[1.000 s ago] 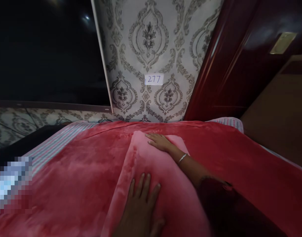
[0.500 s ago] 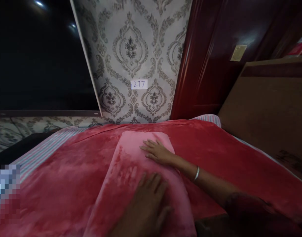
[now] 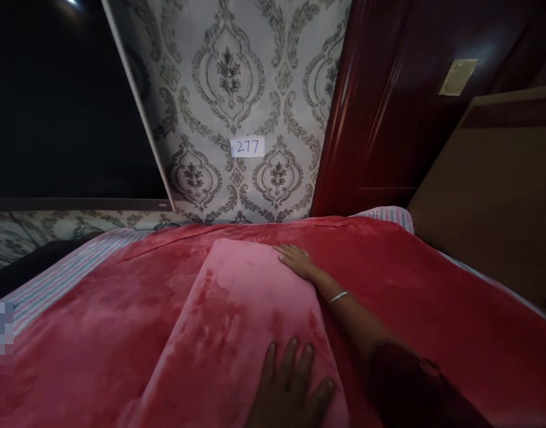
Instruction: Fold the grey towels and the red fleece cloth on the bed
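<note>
A pink plush cloth, apparently a folded blanket (image 3: 237,297), lies as a long strip in front of me, with darker brushed patches in its pile. It rests on a red plush cover (image 3: 411,291). My right hand (image 3: 295,260), below a silver bangle (image 3: 339,296), lies palm down at the strip's far right corner, fingers stretched out to the left. Nearer to me, my left hand (image 3: 293,386) is over the strip's right part with its fingers spread. Neither hand grips anything. The strip's near end runs out of view.
Striped fabric (image 3: 72,270) shows beyond the cover's left edge. A large dark screen (image 3: 68,119) hangs on the patterned wall (image 3: 277,113), near a paper label marked 277 (image 3: 247,146). A dark red wooden panel (image 3: 371,119) and a large brown board or box (image 3: 496,196) stand right.
My right hand has slid right to the strip's far right corner. My left hand has shifted right and closer to me, its fingers spreading wider. The view has shifted slightly.
</note>
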Tool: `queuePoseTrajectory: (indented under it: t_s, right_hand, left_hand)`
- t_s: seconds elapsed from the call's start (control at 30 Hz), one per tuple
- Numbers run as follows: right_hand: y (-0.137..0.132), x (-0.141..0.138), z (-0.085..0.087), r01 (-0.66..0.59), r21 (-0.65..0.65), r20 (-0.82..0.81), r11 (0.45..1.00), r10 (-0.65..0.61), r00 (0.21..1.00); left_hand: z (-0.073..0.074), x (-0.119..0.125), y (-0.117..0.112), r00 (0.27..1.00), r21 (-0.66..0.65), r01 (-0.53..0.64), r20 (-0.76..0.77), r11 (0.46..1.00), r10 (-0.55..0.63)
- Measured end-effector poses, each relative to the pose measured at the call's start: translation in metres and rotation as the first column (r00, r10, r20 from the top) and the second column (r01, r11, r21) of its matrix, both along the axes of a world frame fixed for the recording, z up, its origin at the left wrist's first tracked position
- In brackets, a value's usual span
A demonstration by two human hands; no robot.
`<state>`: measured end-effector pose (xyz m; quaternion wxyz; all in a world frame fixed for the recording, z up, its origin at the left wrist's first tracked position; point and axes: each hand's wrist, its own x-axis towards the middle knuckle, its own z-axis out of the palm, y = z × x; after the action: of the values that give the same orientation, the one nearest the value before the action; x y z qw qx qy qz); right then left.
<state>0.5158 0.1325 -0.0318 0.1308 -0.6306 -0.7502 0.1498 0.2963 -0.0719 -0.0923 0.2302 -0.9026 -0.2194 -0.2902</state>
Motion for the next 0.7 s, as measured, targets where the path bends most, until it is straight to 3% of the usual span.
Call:
queuePoseTrajectory:
  t_s: [0.17,0.27,0.4,0.5,0.6,0.7]
  right_hand:
    - [0.013,0.004,-0.012,0.035,-0.002,-0.03,0.999,-0.035,0.999]
    - [0.012,0.004,-0.014,0.042,0.009,-0.033,0.999,-0.042,0.999]
    - [0.005,0.003,0.0,0.078,-0.031,0.042,0.997,-0.076,0.996]
    - [-0.005,-0.013,0.024,0.094,0.038,0.153,0.995,-0.099,0.983]
    - [-0.022,-0.061,0.047,-0.136,0.195,0.225,0.971,0.091,0.97]
    - [-0.04,-0.126,0.053,-0.486,0.191,0.261,0.853,0.433,0.862]
  left_hand:
    - [-0.003,0.002,-0.001,0.999,-0.003,-0.019,-0.045,1.0,0.019]
    - [0.007,-0.001,-0.005,0.994,-0.108,0.008,-0.107,0.994,-0.02]
    - [0.048,-0.022,-0.011,0.98,-0.392,0.076,-0.138,0.917,-0.141]
    - [0.086,-0.059,-0.01,0.992,-0.505,-0.009,-0.112,0.863,-0.056]
    - [0.101,-0.103,-0.001,0.979,-0.473,-0.203,-0.102,0.857,0.175]
    - [0.086,-0.134,0.007,0.948,-0.4,-0.31,-0.064,0.862,0.311]
